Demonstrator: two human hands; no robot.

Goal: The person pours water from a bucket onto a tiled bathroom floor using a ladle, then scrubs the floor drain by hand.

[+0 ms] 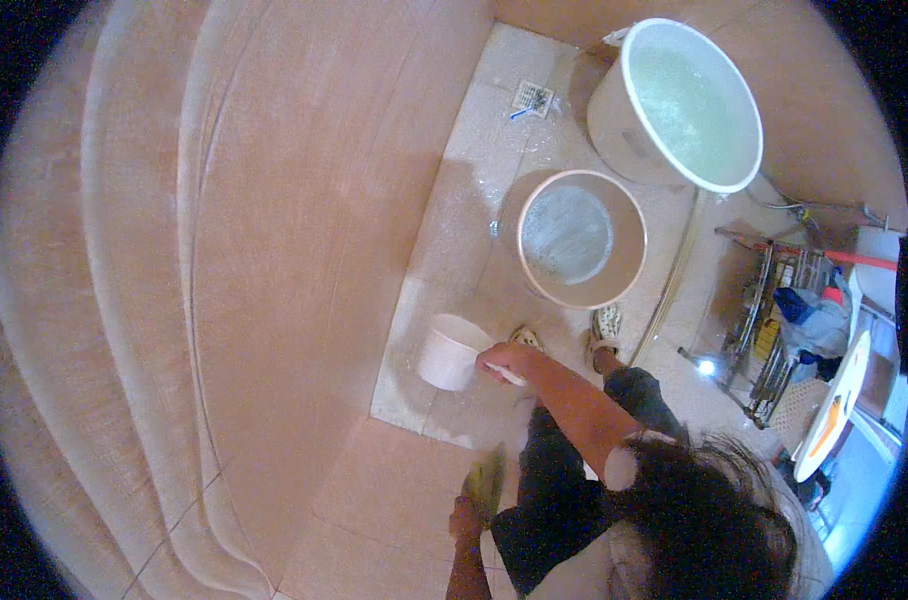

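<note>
My right hand (508,361) grips the handle of a pale pink plastic dipper (451,354), held low over the light floor tiles. In my left hand (465,517), lower in the picture, is a yellowish-green object (487,480); it is blurred and I cannot tell its exact kind. Beyond my patterned shoes (606,324) stands a round plastic bucket (634,259) with cloudy water (568,234) in it. Farther off, a larger pale tub (625,139) with a white rim holds greenish water (683,105).
A tiled wall (296,225) rises along the left. A floor drain grate (533,100) has a small blue stick (523,114) beside it. At right are a metal rack (769,337) bearing cloths and a white oval board (836,409). A pale strip (671,270) runs along the floor.
</note>
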